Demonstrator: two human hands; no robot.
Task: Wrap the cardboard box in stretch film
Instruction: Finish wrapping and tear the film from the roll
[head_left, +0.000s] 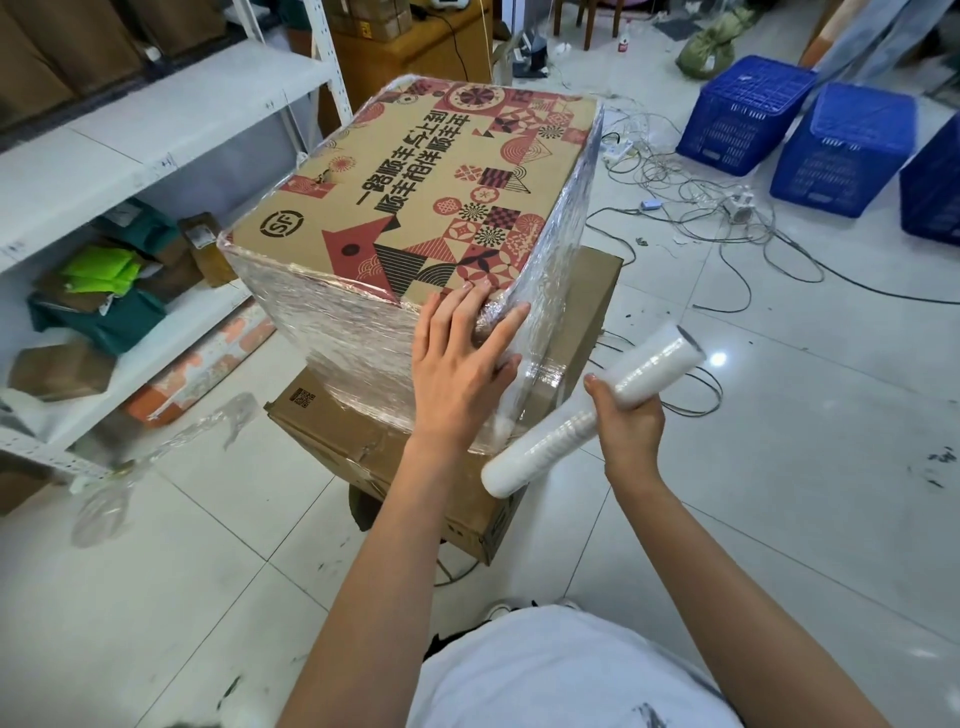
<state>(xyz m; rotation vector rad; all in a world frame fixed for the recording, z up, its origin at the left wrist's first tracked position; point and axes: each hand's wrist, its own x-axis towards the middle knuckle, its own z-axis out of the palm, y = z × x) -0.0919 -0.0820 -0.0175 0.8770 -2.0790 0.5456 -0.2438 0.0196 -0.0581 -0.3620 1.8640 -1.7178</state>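
Printed brown cardboard box (415, 208) with red-and-black geometric pattern at frame centre, tilted, resting on plain brown carton (415, 467) below it. Side faces covered in clear stretch film (337, 322), wrinkled and glossy; top face bare. Left hand (462, 358) flat on near corner of box, at 6 o'clock from its printed top, fingers straight and spread, pressing film against the corner; grips nothing. Right hand (631, 421) at 4 o'clock from box, fingers and thumb curled round middle of white cylindrical roll of stretch film (592, 410); roll angled from lower left to upper right, apart from the box side, a taut sheet of film running from it to the wrapped corner. Crumpled scrap of clear film (156, 457) on white tiled floor (779, 467) at 8 o'clock. White metal shelving (156, 130) at 10 o'clock, holding small cartons and green bags. Blue plastic crates (795, 135) at 2 o'clock, tangled cables just beside them.
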